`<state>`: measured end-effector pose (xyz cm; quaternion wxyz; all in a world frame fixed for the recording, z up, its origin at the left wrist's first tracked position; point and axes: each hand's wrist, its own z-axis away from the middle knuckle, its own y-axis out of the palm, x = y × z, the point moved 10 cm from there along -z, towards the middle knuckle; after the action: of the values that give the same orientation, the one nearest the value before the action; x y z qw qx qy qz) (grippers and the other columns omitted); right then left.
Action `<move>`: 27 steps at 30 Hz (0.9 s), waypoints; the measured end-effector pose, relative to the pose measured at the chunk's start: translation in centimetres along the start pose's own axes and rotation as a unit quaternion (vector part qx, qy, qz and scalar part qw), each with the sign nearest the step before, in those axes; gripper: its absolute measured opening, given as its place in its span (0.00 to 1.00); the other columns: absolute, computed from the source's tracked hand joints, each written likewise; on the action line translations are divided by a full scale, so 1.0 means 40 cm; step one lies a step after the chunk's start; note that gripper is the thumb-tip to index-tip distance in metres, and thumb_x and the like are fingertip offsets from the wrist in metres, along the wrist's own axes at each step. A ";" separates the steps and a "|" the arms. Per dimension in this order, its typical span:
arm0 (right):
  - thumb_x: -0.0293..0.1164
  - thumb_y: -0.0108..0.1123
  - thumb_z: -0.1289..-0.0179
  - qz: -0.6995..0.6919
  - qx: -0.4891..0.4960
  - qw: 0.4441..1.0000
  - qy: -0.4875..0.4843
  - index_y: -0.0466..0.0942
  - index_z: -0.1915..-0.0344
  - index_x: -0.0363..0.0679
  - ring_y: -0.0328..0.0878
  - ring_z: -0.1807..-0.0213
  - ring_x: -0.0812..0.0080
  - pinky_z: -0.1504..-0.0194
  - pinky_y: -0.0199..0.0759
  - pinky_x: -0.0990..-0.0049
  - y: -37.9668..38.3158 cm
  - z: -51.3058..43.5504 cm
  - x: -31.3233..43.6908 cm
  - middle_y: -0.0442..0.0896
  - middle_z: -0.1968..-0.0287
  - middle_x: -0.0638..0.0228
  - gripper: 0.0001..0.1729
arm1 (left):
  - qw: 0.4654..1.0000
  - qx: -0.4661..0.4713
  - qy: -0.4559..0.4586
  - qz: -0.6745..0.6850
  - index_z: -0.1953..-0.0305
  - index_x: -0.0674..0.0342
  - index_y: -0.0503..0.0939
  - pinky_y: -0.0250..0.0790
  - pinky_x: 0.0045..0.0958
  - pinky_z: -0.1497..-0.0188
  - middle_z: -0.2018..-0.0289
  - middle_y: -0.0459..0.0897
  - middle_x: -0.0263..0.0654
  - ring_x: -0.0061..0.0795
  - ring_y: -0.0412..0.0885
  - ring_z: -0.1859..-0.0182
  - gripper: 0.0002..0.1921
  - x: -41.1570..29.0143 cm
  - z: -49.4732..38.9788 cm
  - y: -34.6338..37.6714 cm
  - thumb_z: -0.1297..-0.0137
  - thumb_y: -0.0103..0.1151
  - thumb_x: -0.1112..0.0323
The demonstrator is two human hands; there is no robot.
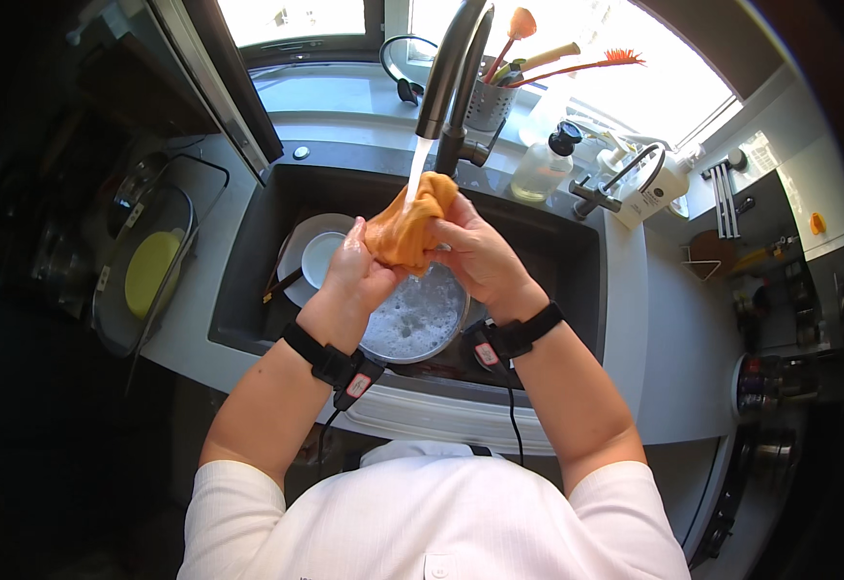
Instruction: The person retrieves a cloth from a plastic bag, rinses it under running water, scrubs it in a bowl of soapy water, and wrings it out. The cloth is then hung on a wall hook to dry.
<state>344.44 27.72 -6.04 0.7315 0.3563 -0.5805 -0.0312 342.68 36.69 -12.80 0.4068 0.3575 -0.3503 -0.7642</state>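
Note:
An orange cloth (409, 225), wet and bunched up, is held between my two hands under the running water. My left hand (355, 270) grips its left lower edge, and my right hand (481, 250) pinches its right side. Water streams from the grey metal faucet (433, 101) straight onto the cloth. Right below sits a round metal pan (422, 319) of foamy water, partly covered by my hands. To its left in the dark sink (248, 254) lie a white plate (297, 250) and a small white bowl (318, 255), with chopsticks (280, 286) beside them.
Behind the sink stand a perforated utensil holder (491, 105), a clear soap bottle (544, 163) and a white bottle (658, 188). A small second tap (596, 196) rises at the sink's right rear corner. A dish rack (114, 290) with a yellow-green item is at left. Black wrist straps trail cables.

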 end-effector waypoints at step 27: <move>0.36 0.46 0.31 -0.085 -0.190 0.975 0.074 0.72 0.48 0.39 0.75 0.47 0.69 0.43 0.66 0.60 -0.112 -0.013 -0.040 0.79 0.51 0.64 0.17 | 0.997 -0.019 0.064 -0.041 0.41 0.56 0.65 0.66 0.48 0.39 0.45 0.72 0.41 0.40 0.73 0.42 0.16 -0.018 -0.031 0.001 0.26 0.43 0.62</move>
<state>346.02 25.38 -9.88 0.8216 0.2601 -0.4757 -0.1759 344.03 37.02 -13.21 0.4035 0.4124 -0.2943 -0.7619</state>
